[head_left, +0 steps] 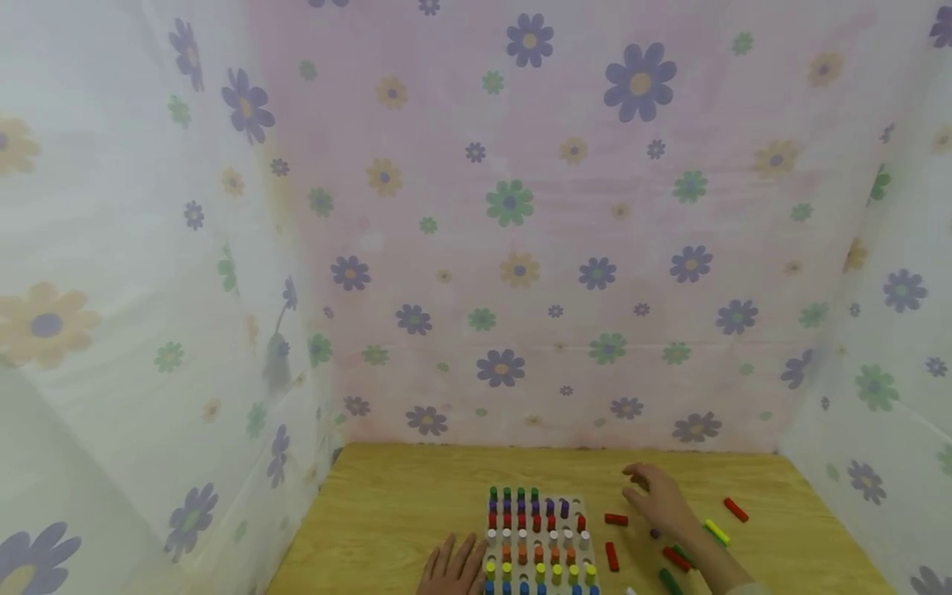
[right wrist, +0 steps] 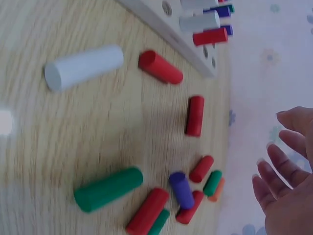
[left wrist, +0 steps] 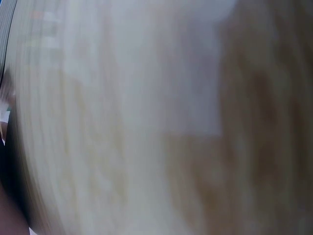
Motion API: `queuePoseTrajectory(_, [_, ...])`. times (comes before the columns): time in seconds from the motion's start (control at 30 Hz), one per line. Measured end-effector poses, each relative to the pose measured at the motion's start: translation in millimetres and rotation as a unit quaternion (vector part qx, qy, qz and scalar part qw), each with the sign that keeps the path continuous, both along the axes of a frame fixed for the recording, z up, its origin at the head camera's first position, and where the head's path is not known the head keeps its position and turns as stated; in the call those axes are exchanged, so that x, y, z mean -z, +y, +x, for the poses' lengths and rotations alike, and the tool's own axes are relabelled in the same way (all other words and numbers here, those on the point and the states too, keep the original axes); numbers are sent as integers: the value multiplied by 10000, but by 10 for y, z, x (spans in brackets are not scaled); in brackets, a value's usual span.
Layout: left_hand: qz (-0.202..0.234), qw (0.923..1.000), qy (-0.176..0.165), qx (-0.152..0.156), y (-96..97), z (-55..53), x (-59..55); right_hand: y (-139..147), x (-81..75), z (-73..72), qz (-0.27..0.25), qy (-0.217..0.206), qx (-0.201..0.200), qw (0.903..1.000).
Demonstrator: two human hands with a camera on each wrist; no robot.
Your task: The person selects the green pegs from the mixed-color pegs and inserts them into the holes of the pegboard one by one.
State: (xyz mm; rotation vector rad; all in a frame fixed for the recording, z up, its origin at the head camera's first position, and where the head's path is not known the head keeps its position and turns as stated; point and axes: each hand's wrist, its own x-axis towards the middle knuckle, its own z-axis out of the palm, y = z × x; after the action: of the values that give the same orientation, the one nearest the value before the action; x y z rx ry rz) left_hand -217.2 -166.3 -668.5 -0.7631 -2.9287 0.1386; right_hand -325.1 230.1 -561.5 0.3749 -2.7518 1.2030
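A white pegboard [head_left: 539, 535] bears rows of upright pegs in green, purple, red, white, orange, yellow and blue, with a few holes bare. My left hand [head_left: 455, 566] lies with fingers extended along the board's left edge. To the right of the board, my right hand [head_left: 660, 501] is raised over loose pegs, its fingers apart and only slightly bent. In the right wrist view that hand [right wrist: 288, 181] holds nothing. Nearest the board lie a red peg [head_left: 616, 519], another red peg [head_left: 612, 556] and a white peg [right wrist: 84, 67].
Farther right on the wooden table [head_left: 387, 496] are a yellow peg [head_left: 717, 531] and a red peg [head_left: 735, 509]. A green peg [right wrist: 108, 189] and a purple peg [right wrist: 181, 190] lie among several others. Flowered sheets [head_left: 446, 248] enclose the table. The left wrist view is blurred.
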Motion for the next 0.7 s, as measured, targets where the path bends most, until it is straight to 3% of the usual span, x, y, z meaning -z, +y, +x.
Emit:
queuePoseTrajectory(0.13, [17, 9996, 278, -4, 23, -73, -13, 124, -44, -30, 108, -32, 247, 9996])
queuePoseTrajectory(0.27, [-190, 9986, 433, 246, -12, -59, -5, 223, -54, -32, 262, -213, 417, 9986])
queuePoseTrajectory(0.3, [-202, 9987, 402, 242, -8, -63, -2, 246, -49, -32, 289, -272, 447, 9982])
queuePoseTrajectory(0.37, [107, 9996, 198, -140, 36, -84, 17, 284, -25, -42, 364, -393, 488, 9974])
queuePoseTrajectory(0.43, [155, 9994, 15, -308, 67, -102, 19, 313, 17, -64, 388, -549, 531, 9963])
queuePoseTrajectory(0.53, [92, 9994, 77, -338, 63, -87, 40, 338, 95, -116, 442, -774, 584, 9943])
queuePoseTrajectory(0.6, [-251, 9996, 143, -23, 39, -84, 37, 349, 142, -145, 453, -910, 602, 9930])
queuePoseTrajectory(0.67, [-275, 9994, 224, 31, 21, -97, 56, 333, 176, -179, 471, -1032, 580, 9918])
queuePoseTrajectory(0.7, [-122, 9998, 145, -88, 31, -111, 61, 324, 186, -194, 459, -1105, 580, 9911])
